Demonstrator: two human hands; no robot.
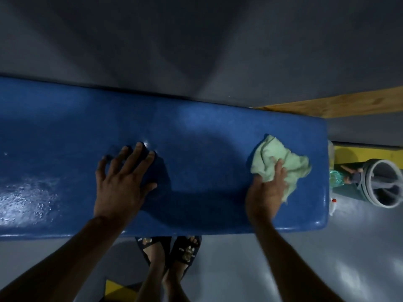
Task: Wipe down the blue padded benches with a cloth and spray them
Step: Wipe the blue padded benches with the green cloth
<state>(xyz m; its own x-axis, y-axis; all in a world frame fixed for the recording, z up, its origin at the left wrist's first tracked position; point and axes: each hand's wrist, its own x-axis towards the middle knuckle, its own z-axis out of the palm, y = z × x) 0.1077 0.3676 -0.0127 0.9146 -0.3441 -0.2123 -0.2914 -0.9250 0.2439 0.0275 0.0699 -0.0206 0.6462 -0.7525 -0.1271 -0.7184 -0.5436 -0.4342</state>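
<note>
Grey floor and wall around a blue bench, wet and glistening at its left end, dull under the hands. Left hand flat and spread on the padding, empty; right hand well apart from it, pressing a green cloth down near the right end. Probably midway: wiping on, left end unwiped, spray bottle on the floor just beside the bench.

Bench glossy blue vinyl w/ wet sheen at left; cloth soft pale-green fabric.
</note>
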